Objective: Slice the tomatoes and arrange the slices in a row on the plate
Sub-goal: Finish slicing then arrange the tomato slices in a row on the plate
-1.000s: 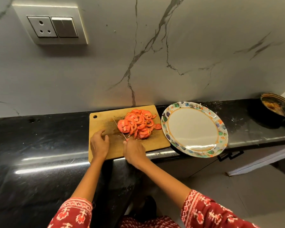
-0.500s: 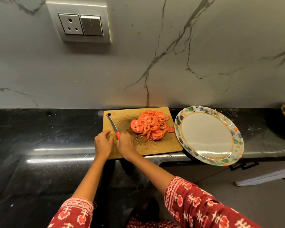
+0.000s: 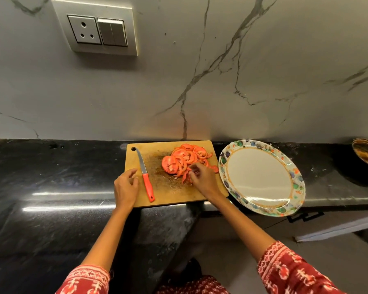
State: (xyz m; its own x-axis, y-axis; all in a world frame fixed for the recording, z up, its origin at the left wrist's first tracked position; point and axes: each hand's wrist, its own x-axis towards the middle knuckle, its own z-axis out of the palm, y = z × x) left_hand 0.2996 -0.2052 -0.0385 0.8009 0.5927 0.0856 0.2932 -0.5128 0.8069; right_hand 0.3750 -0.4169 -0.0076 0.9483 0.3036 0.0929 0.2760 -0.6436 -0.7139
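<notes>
A heap of red tomato slices (image 3: pixel 184 159) lies on the right half of a wooden cutting board (image 3: pixel 164 196). A knife with a red handle (image 3: pixel 146 179) lies flat on the board's left part, blade pointing away. My right hand (image 3: pixel 202 178) is at the near edge of the heap, its fingertips pinching tomato slices there. My left hand (image 3: pixel 125 187) rests on the board's left edge, fingers loosely curled, holding nothing. The oval white plate (image 3: pixel 227 158) with a colourful rim sits just right of the board with nothing on it.
The board and plate stand on a black stone counter (image 3: pixel 51 183) against a marble wall with a socket panel (image 3: pixel 98 30). A dark used dish (image 3: pixel 366 153) sits at the far right. The plate overhangs the counter's front edge.
My right hand laid the knife down on the board's left side and moved right to the tomato heap. My left hand stayed at the board's left edge.
</notes>
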